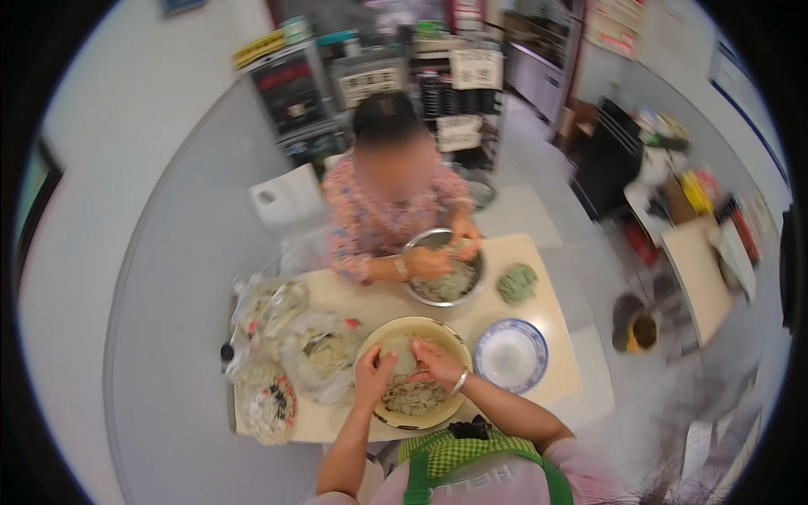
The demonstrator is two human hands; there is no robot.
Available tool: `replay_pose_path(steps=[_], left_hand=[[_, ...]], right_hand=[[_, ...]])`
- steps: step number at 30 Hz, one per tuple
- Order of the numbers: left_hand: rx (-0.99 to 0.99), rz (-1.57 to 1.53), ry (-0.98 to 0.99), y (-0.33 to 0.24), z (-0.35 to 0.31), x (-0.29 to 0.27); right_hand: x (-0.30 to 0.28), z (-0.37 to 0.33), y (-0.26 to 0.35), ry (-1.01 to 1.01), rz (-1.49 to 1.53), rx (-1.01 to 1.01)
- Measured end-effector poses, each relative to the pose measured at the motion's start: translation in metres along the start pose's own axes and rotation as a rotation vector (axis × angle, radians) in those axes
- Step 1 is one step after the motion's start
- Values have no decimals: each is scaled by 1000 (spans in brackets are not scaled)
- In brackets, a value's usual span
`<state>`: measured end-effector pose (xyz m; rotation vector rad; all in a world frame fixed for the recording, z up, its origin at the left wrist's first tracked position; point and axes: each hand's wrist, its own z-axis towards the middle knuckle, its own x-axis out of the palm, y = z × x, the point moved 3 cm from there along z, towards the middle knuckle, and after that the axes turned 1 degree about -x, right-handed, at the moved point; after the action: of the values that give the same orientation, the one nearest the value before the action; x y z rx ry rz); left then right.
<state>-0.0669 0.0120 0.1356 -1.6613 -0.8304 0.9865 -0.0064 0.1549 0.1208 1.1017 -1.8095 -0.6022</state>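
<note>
A pale grey-green lump of dough (399, 354) is between my hands, above a cream enamel basin (461, 402). My left hand (371, 376) grips its left side, the thumb lying over the front. At its right edge, my right hand (437, 364) has its fingers stretched out and the thumb apart, the fingertips seeming to touch the dough. Crumbly, brownish-grey dough (414, 396) fills the near part of the basin. What lies under the lump is hidden.
Opposite, a person works with both hands in a steel bowl (448, 290). A green lump (517, 284) and a blue-rimmed white bowl (511, 356) lie on the right of the table (560, 371). Several plastic bags of food (322, 353) crowd its left end.
</note>
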Motion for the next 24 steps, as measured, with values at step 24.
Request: replay_pose_path(steps=[24], left_hand=[[770, 383, 136, -62, -26, 274]], right_hand=[[-157, -12, -44, -431, 909, -740]])
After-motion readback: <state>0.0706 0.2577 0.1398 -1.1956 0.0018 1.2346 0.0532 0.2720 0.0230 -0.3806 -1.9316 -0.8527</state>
